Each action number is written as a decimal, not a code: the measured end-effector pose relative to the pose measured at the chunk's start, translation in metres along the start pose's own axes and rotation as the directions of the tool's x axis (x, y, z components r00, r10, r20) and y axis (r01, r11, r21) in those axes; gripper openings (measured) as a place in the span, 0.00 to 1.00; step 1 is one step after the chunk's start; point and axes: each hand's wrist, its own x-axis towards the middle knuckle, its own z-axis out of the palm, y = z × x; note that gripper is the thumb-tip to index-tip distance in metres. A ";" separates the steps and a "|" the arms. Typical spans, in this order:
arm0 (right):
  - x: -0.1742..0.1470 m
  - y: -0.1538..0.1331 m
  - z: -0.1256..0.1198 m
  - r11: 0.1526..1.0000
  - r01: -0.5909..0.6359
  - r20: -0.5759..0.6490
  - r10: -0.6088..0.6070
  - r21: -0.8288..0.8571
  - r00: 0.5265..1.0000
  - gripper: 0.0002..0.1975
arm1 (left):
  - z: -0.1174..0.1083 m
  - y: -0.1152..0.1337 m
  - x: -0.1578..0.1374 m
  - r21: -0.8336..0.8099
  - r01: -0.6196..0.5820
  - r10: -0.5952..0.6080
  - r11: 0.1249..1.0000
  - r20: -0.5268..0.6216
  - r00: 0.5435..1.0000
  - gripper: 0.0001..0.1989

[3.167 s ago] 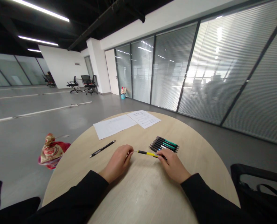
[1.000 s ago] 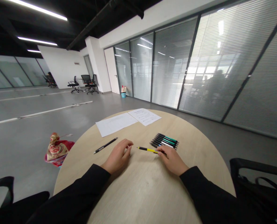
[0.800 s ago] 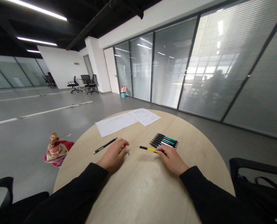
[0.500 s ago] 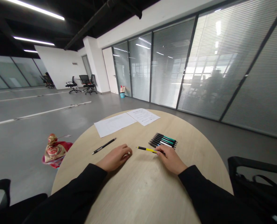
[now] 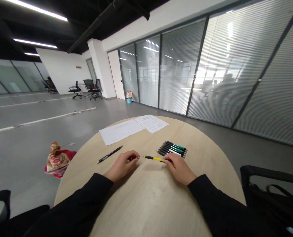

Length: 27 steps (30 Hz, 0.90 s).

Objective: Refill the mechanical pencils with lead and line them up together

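My right hand [image 5: 177, 166] grips a yellow pen [image 5: 156, 158] with a black grip section, its thin tip pointing left towards my other hand. Between the thumb and fingertips of my left hand [image 5: 123, 164] is a small shiny piece [image 5: 137, 158], too small to name. A narrow gap separates it from the yellow pen's tip. Just beyond my right hand lies a row of several pens [image 5: 172, 148], black with green, white and blue parts, side by side. A single black pen [image 5: 110, 154] lies to the left of my left hand.
Two white paper sheets [image 5: 121, 131] lie at the far side of the round wooden table [image 5: 146, 204]. Black chairs [image 5: 272, 187] stand close on both sides. A red and beige bag [image 5: 57, 159] is on the floor at left.
My left hand's fingers have shifted, and the small shiny piece at their tips shows more clearly. My right hand and the yellow pen have moved very slightly left.
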 end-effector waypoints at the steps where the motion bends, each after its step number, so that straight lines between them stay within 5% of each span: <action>1: 0.000 -0.001 0.000 1.000 0.006 0.000 -0.006 -0.008 1.000 0.08 | 0.001 0.002 0.000 -0.032 0.018 -0.018 0.999 -0.011 1.000 0.10; 13: 0.000 -0.007 -0.001 0.995 0.053 0.005 -0.053 -0.080 0.999 0.07 | 0.007 0.011 -0.001 -0.274 0.108 -0.110 0.956 0.009 0.994 0.12; 27: -0.002 -0.012 -0.001 0.987 0.097 0.003 -0.097 -0.130 0.995 0.09 | 0.008 0.019 -0.001 -0.174 0.140 -0.134 0.975 0.048 0.990 0.18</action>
